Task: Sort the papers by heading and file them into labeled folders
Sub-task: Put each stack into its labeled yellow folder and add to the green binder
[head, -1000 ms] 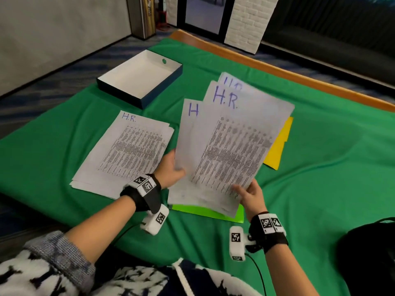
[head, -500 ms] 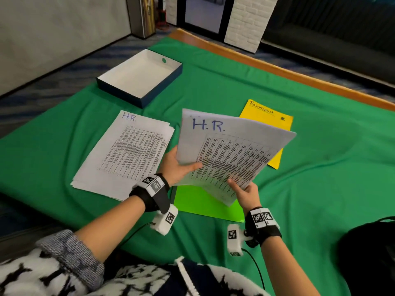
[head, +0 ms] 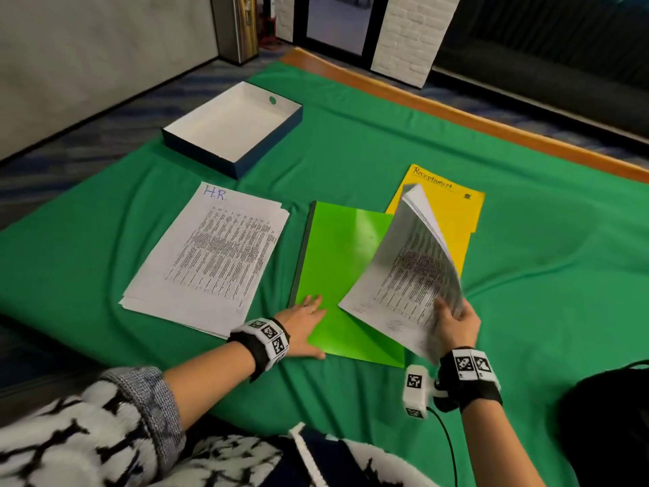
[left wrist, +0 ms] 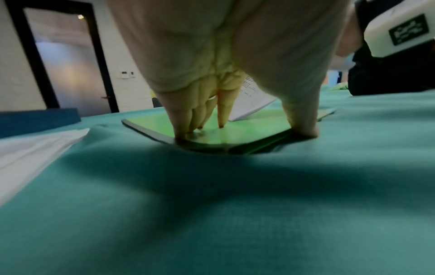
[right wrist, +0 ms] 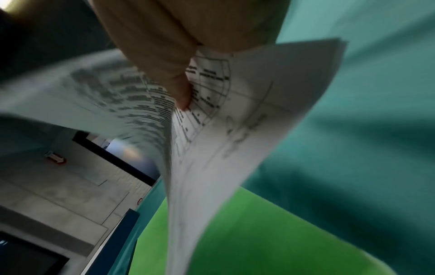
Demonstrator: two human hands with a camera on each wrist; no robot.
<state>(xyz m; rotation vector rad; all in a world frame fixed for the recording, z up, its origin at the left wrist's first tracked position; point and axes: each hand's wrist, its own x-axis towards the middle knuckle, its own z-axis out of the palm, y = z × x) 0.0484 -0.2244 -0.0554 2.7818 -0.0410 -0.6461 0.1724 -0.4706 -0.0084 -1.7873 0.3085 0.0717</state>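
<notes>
Left hand (head: 305, 323) flat on green folder (head: 337, 261); right hand (head: 453, 323) apparently pinching papers (head: 411, 272).

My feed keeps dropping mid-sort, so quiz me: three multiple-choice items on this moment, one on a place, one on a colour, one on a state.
1. Where does the left hand rest?
A. on the green folder
B. in the box
C. on the yellow folder

2. What colour is the folder with handwriting along its top?
A. green
B. blue
C. yellow

3. How is the green folder?
A. standing upright
B. lying closed
C. opened flat

Key: 1 A, fingers lie flat on its near left corner; 2 C, the writing runs along the yellow one's top edge; 3 B, its cover lies flat while the right hand holds the sheaf of papers above it.
</notes>
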